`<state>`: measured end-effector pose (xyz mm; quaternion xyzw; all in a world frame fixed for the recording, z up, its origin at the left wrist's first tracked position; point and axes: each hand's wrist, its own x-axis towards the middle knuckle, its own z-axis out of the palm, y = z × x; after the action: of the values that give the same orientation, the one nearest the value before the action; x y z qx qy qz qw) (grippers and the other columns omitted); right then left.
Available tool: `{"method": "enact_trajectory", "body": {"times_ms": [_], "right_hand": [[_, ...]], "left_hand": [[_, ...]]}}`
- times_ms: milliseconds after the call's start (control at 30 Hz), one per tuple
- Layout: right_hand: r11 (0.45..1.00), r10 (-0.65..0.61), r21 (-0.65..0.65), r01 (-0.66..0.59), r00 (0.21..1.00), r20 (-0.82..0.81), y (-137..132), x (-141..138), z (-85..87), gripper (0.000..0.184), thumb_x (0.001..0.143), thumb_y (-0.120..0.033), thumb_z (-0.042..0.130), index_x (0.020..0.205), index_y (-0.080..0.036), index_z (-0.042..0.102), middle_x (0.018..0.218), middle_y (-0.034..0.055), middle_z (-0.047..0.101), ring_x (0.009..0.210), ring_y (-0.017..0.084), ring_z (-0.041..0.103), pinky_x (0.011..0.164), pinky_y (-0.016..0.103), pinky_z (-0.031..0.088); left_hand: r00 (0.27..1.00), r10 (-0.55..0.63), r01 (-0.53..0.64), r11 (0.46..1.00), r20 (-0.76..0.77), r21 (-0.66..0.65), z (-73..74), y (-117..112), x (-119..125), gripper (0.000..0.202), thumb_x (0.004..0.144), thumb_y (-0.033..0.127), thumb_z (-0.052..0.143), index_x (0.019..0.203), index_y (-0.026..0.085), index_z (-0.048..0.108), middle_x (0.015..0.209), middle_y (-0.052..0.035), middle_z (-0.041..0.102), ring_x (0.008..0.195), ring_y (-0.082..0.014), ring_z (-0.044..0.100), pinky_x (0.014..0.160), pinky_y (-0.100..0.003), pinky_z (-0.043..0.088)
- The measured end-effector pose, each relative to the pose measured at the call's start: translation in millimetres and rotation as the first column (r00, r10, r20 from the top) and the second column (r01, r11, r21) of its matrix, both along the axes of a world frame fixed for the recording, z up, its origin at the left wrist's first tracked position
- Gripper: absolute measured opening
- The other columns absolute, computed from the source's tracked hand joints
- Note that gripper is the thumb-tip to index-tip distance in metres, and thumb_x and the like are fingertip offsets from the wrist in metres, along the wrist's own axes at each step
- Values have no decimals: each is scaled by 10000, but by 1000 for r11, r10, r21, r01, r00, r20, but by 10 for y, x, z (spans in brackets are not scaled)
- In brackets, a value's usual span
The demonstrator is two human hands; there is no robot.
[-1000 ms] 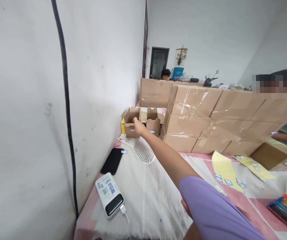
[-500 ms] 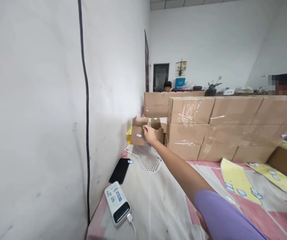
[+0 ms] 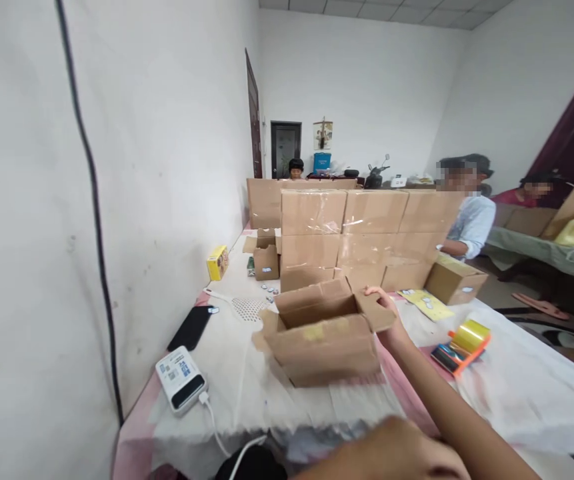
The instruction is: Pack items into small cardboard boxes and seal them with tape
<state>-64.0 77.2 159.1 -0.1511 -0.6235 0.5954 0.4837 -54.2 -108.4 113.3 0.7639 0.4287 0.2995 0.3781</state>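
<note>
An open-topped cardboard box [image 3: 327, 350] is at the centre of the view, close to me, slightly tilted, its end flaps spread outward. My right hand [image 3: 387, 317] grips the flap on its right end, fingers over the edge. My left hand [image 3: 391, 450] is low at the bottom edge of the view, blurred, in front of the box and apart from it; its fingers cannot be made out. Behind the box's left end lies a white perforated strainer [image 3: 248, 309]. Yellow sheets [image 3: 424, 303] lie to the right, beyond my right hand.
Stacked taped cartons [image 3: 314, 212] form a wall at the back. Along the left side are a power bank [image 3: 179, 377] with a cable, a black phone [image 3: 191, 328] and a yellow box [image 3: 217, 263]. A tape dispenser [image 3: 461, 347] lies right. Another person [image 3: 471, 217] is beyond the cartons.
My right hand has brought the cardboard box from beside the left wall to the near middle. The yellow box behind it is now exposed. The view has swung right.
</note>
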Motion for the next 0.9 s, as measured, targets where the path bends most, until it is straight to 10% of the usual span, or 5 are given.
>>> {"method": "enact_trajectory", "body": {"times_ms": [67, 167, 367, 567, 900], "right_hand": [[999, -44, -23, 44, 999, 1, 73, 254, -163, 252, 650, -361, 659, 858, -244, 575, 826, 33, 604, 694, 196, 549, 614, 290, 423], [998, -44, -48, 45, 999, 8, 123, 446, -327, 261, 667, -365, 663, 876, -238, 570, 835, 27, 607, 716, 194, 563, 631, 293, 436], [989, -61, -128, 68, 996, 59, 222, 628, -568, 501, 738, -307, 614, 1217, -262, 472, 985, 23, 592, 789, 173, 613, 646, 282, 470], [918, -395, 64, 392, 887, 240, 619, 667, -892, 351, 776, -239, 482, 1122, -201, 529, 1028, 68, 595, 805, 177, 583, 631, 289, 472], [916, -399, 153, 370, 878, 265, 677, 565, -962, 224, 837, -291, 469, 996, -175, 577, 967, 92, 662, 879, 220, 625, 736, 332, 485]], "left_hand": [[967, 190, -133, 944, -167, 304, 54, 77, -78, 173, 950, 346, 550, 976, 262, 699, 961, -7, 770, 882, -194, 722, 781, -305, 548], [882, 466, -311, 690, -72, 653, 266, 80, -218, 286, 978, 204, 422, 1102, 232, 678, 993, -20, 768, 883, -182, 705, 813, -323, 526], [606, 794, -369, 231, 45, 901, 636, 46, -407, 340, 884, 31, 478, 1075, 239, 665, 1146, -51, 727, 1123, -236, 625, 1030, -447, 388], [383, 906, -384, 331, -177, 862, 546, 237, -557, 409, 839, -3, 423, 1137, 192, 625, 1080, -52, 732, 1006, -219, 659, 1000, -403, 401], [391, 917, -248, 181, -72, 952, 795, 211, -357, 293, 868, 209, 662, 1157, 254, 638, 1120, -57, 732, 1051, -274, 644, 938, -453, 376]]}}
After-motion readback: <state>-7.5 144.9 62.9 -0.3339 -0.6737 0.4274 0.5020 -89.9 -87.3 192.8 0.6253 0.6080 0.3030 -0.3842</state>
